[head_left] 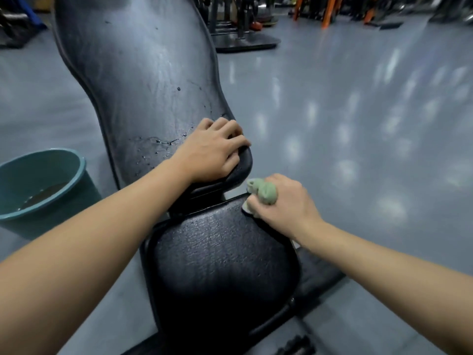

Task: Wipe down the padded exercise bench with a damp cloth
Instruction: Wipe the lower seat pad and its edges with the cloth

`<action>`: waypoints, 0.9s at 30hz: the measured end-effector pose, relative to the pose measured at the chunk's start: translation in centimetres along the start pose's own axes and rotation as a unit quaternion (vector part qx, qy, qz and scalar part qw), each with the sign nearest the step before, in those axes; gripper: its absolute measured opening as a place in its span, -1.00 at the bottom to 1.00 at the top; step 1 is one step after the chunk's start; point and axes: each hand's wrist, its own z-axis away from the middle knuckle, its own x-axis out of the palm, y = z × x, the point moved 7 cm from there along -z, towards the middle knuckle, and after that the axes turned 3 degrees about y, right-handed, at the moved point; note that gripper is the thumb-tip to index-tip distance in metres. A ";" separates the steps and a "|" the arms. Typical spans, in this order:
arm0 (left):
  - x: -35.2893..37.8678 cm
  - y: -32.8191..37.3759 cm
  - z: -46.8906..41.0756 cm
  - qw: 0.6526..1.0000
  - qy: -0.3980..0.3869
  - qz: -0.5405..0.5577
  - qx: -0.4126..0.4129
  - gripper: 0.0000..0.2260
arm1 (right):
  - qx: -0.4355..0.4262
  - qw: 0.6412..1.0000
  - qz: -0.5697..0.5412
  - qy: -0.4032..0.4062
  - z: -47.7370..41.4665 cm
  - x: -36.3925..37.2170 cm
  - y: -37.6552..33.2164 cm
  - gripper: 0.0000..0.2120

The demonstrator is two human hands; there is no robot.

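Two pads of one black padded surface, head view: back pad (143, 73) stretching away to the far side, wet streaks and droplets at its near end; seat pad (220, 257) near, centre. On the back pad's near right corner, left grip (215, 149) resting palm down, fingers spread, holding nothing. On the seat pad's far right corner, right grip (281, 203) curled tight round a bunched green cloth (263, 192), pressing it down. Left, on the grey floor (358, 124), teal bucket (76, 162) with water inside.
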 end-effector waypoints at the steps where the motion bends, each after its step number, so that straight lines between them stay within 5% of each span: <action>1: 0.1 0.0 0.0 1.000 -0.002 0.006 -0.001 -0.64 | 0.053 0.998 -0.044 -0.012 -0.1 0.1 1.4 -0.73; 13: 0.5 -0.2 -0.3 0.999 0.025 0.029 0.019 -0.66 | 0.127 0.981 -0.143 -0.012 0.3 0.3 1.8 -0.71; 21: 1.3 0.1 0.1 1.000 0.015 0.022 -0.002 -0.59 | 0.194 0.979 -0.066 -0.006 8.1 -0.9 3.1 -0.79; 27: 1.0 0.2 0.2 0.999 0.025 0.028 -0.029 -0.58 | 0.212 0.976 -0.036 0.040 2.6 0.2 1.2 -0.71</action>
